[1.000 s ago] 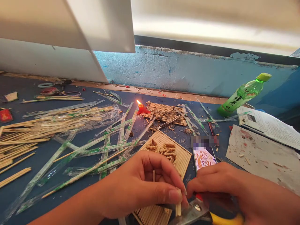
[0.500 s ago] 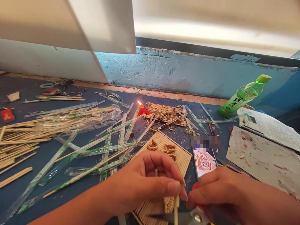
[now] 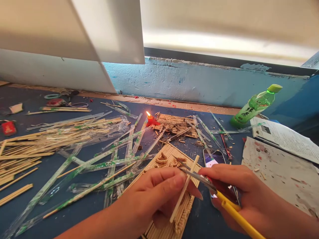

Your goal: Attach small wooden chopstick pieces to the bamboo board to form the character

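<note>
My left hand (image 3: pixel 154 196) pinches a thin wooden stick (image 3: pixel 184 189) between thumb and fingers, tilted up to the right. My right hand (image 3: pixel 239 192) is closed on yellow-handled scissors (image 3: pixel 219 196); their open blades (image 3: pixel 191 171) sit across the stick near its upper half. Both hands hover over a mat of glued sticks (image 3: pixel 166 229) with small curled stick pieces (image 3: pixel 161 158) lying on it. A phone (image 3: pixel 211 157) lies just beyond my right hand, partly hidden by it.
A lit red candle (image 3: pixel 150 119) burns at mid-table beside a second stick mat (image 3: pixel 174 124). Loose chopsticks and plastic wrappers (image 3: pixel 74 139) cover the left. A green bottle (image 3: pixel 254 106) and papers (image 3: pixel 281 159) are at the right. A blue wall (image 3: pixel 189 79) runs behind.
The scissors rose from below the frame to cross the stick. My left hand turned the stick from upright to slanted. The view shifted downward slightly.
</note>
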### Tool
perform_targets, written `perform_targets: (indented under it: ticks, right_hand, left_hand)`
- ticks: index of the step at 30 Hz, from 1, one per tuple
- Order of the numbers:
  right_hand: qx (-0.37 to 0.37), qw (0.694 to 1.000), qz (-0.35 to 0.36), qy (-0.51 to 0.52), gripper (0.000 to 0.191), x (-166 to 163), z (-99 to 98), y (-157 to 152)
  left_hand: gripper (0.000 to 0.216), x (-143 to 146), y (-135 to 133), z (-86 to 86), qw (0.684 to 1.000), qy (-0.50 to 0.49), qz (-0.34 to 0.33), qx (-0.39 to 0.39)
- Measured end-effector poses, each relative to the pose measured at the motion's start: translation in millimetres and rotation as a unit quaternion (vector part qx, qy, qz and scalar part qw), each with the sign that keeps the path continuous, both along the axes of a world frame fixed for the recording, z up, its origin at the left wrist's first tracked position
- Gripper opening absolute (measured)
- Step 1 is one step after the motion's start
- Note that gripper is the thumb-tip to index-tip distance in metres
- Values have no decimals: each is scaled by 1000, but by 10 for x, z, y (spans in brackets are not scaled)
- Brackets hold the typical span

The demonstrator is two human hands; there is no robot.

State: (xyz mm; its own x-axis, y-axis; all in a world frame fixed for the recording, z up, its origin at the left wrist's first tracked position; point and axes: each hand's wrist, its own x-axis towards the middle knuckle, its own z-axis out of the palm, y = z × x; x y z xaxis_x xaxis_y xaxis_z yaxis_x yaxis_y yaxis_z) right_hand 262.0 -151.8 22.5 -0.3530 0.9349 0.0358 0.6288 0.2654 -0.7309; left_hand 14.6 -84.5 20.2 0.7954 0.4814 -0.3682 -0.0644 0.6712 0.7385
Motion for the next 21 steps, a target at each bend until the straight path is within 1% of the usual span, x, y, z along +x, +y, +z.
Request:
perform_targets:
  ticks: [2,5,8,12,15,18,21]
  right_hand:
    - [-15,1000,-3,-5,33,-72,60,18]
    - [-59,998,16,-8,21,-170,171,52]
    - [-95,995,21,20,19,-227,227,67]
    - [-128,989,31,70,18,-260,228,53]
    - [-130,988,27,77,17,-281,263,53]
    - [-108,991,34,66,22,-294,308,62]
    - [-87,995,25,35,25,-285,296,59]
  left_hand:
    - [35,-7,-27,8,1000,11,-20,10]
    - [36,-13,-35,-9,1000,-7,-19,19]
    - [34,-5,-29,-44,999,-20,1,31]
    - [33,10,-21,-62,999,-18,19,35]
    - [32,13,-15,-46,999,-4,16,40]
    - [32,15,-3,-36,999,13,15,46]
    - [33,17,10,-44,998,24,19,59]
